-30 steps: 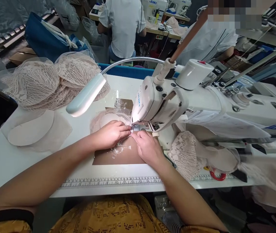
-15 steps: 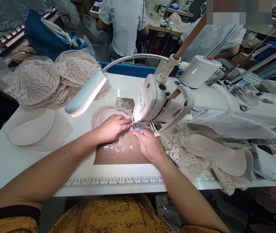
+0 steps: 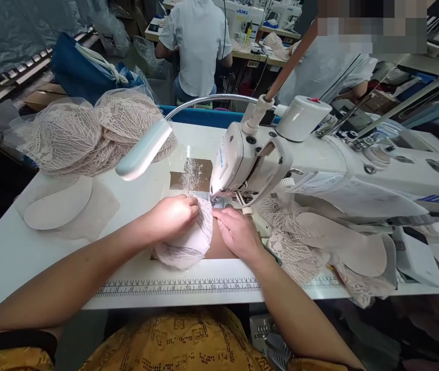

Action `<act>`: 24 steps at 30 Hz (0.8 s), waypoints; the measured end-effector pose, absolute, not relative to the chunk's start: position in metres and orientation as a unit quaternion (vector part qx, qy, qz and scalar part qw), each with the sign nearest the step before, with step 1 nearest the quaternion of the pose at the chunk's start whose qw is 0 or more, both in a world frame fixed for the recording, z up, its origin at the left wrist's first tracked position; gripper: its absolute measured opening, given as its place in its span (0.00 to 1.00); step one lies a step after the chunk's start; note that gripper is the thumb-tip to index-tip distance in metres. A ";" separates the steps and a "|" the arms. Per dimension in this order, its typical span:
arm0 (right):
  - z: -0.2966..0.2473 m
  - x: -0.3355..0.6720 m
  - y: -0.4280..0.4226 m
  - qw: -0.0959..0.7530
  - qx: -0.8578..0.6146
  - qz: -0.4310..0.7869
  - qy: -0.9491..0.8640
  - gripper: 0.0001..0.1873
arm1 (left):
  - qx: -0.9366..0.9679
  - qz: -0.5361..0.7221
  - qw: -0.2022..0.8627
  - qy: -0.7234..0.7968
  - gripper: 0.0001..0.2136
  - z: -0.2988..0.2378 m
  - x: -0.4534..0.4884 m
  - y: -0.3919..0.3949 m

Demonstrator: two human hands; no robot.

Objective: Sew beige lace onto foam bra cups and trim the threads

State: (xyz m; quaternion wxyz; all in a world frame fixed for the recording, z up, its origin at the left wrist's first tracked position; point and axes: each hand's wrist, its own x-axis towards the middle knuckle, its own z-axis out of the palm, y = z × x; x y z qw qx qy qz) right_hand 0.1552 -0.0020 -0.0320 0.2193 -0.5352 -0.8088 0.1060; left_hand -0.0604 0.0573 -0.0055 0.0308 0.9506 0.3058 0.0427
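Observation:
Beside the needle of the white sewing machine (image 3: 229,159), a pale lace cup piece (image 3: 200,234) hangs over the front of the brown taped sheet (image 3: 223,245). My left hand (image 3: 179,214) has its fingers curled and closed on the upper left of this piece. My right hand (image 3: 238,231) rests on the brown sheet just right of it, in front of the presser foot (image 3: 216,202). Its fingers are bent together, with thumb and index tips at the lace edge by the needle. The left fingertips are partly hidden.
Stacked lace cups (image 3: 76,134) lie at the back left, near a lamp head (image 3: 144,149). A smooth pad on sheer fabric (image 3: 59,203) lies at left. More lace pieces (image 3: 292,247) sit right. A ruler strip (image 3: 181,289) lines the front edge. Two people (image 3: 197,46) work beyond.
The lace piece has swung from behind my left hand toward the front edge. My left hand has moved slightly left and curled around it. My right hand has barely moved.

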 end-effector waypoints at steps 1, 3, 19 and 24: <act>-0.032 0.155 -0.003 0.211 -0.536 0.101 -0.811 0.18 | 0.951 0.055 0.043 0.302 0.13 -0.006 -0.059 0.056; -0.031 0.154 -0.003 0.193 -0.541 0.094 -0.813 0.17 | 0.951 0.086 0.063 0.290 0.14 -0.007 -0.056 0.054; -0.028 0.153 -0.004 0.163 -0.548 0.094 -0.815 0.16 | 0.965 0.093 0.060 0.237 0.18 -0.015 -0.050 0.064; -0.030 0.154 -0.005 0.156 -0.543 0.079 -0.821 0.18 | 0.964 0.117 0.046 0.233 0.17 -0.017 -0.052 0.057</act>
